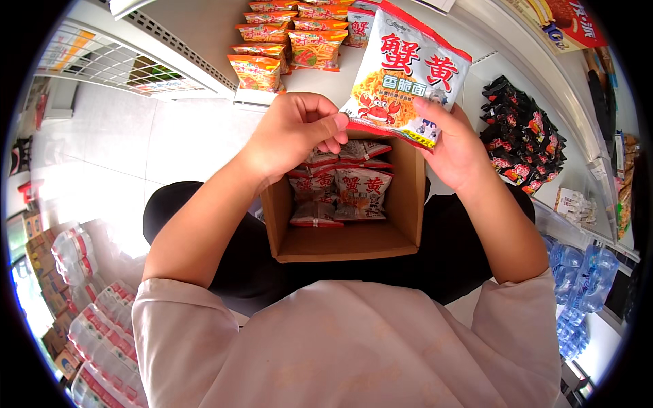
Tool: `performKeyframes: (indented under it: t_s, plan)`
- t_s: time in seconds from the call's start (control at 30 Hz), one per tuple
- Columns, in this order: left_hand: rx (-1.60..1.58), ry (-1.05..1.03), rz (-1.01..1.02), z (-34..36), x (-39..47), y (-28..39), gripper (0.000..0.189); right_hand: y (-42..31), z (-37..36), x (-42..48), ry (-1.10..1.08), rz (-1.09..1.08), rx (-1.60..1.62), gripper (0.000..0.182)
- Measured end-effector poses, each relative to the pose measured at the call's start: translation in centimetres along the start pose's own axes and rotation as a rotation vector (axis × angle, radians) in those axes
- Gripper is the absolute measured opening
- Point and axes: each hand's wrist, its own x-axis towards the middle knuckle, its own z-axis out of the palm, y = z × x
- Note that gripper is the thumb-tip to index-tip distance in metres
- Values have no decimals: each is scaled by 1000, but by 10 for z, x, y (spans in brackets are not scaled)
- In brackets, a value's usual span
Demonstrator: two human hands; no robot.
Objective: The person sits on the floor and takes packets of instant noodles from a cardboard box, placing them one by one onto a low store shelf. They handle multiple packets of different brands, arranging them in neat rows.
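Observation:
A white and red bag of crispy noodle snack (393,76) with a crab picture is held up above a cardboard box (347,245). My right hand (454,143) grips its lower right side, thumb across the front. With thumb and fingertips, my left hand (306,125) pinches the bag's lower left corner. Between my legs stands the box, its top open, with several matching snack bags (363,186) in its far part and bare cardboard on the near side. Part of the box's far edge is hidden behind my hands and the held bag.
Orange snack bags (316,48) stand in rows on the white shelf (301,84) ahead, with a similar white bag (358,28) beside them. Black snack packets (523,132) are heaped to the right. Bottled water packs (581,275) stand at right, wrapped bottle packs (102,331) at left.

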Motion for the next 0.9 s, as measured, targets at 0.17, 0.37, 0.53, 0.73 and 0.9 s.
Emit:
performKeyframes:
  t_s: [0.17, 0.37, 0.53, 0.73, 0.9]
  plan:
    - [2, 25, 45, -3, 1, 1, 15, 3, 0, 3, 24, 15, 64, 50]
    - [11, 40, 114, -2, 1, -3, 13, 4, 0, 5, 32, 22, 118, 50]
    - [19, 37, 145, -3, 1, -2, 11, 2, 1, 4, 10, 25, 136, 49]
    - [-87, 107, 252, 7, -3, -14, 10, 0, 4, 0, 54, 48, 141, 48]
    - [-78, 138, 239, 17, -4, -22, 12, -3, -2, 2, 15, -13, 115, 43]
